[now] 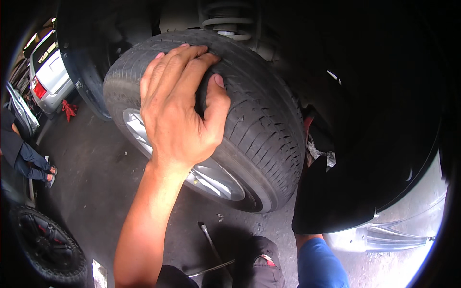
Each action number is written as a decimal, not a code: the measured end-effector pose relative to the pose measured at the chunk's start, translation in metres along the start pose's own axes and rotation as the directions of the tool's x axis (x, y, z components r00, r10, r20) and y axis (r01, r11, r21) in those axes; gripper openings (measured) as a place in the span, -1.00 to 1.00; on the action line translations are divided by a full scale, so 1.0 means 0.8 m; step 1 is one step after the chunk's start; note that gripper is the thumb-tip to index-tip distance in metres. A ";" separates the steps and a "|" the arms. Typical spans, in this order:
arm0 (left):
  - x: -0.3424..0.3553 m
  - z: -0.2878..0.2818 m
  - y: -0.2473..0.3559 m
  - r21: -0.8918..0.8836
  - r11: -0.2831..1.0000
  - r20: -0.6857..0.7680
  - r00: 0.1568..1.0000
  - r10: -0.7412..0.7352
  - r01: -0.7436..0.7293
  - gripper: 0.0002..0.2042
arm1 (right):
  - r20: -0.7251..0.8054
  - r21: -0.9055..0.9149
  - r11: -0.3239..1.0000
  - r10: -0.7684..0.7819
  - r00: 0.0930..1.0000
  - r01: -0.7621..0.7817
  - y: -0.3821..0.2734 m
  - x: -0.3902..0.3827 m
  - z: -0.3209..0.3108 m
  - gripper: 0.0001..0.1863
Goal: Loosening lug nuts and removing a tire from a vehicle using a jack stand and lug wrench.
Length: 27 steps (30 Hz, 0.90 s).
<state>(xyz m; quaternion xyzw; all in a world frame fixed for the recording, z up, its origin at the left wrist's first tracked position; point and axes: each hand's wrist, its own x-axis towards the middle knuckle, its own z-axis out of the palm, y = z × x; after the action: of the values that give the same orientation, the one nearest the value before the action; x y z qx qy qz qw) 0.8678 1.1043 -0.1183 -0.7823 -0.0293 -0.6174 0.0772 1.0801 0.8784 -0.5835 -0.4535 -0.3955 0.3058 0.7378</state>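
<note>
A car wheel stands at an angle in the wheel arch, with a treaded black tyre and a silver alloy rim. My left hand lies over the upper tyre. Its fingers are spread across the tread, thumb apart, without closing round it. The right forearm, in a blue sleeve, passes up behind the black lower edge of the wheel arch. That edge hides my right hand, so its fingers and anything in them do not show.
Above the tyre is a coil spring. A cross-shaped lug wrench lies by my legs. Another wheel is at lower left. Farther off are a person, a red jack stand and a silver car. A pale bumper curves at right.
</note>
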 end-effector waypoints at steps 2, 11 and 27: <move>-0.001 -0.001 0.001 0.000 1.000 0.000 1.000 -0.007 0.007 -0.77 | 0.002 0.022 0.999 0.024 1.000 -0.024 -0.006 -0.012 0.007 -0.41; -0.010 -0.006 -0.012 0.005 1.000 -0.036 0.999 0.020 -0.020 -0.81 | 0.110 0.154 0.958 0.228 0.967 -0.243 0.002 -0.117 0.071 -0.40; -0.215 -0.330 0.066 0.154 0.350 0.571 0.206 -0.795 0.924 -0.52 | -0.206 -0.947 -0.072 0.886 0.416 -0.314 0.041 -0.333 0.350 -0.65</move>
<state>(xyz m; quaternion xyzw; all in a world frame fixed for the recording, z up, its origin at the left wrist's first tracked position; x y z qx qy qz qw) 0.5811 1.0190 -0.2305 -0.7728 -0.4138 -0.2935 -0.3814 0.7027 0.7956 -0.6180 -0.8065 -0.3933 0.4402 -0.0341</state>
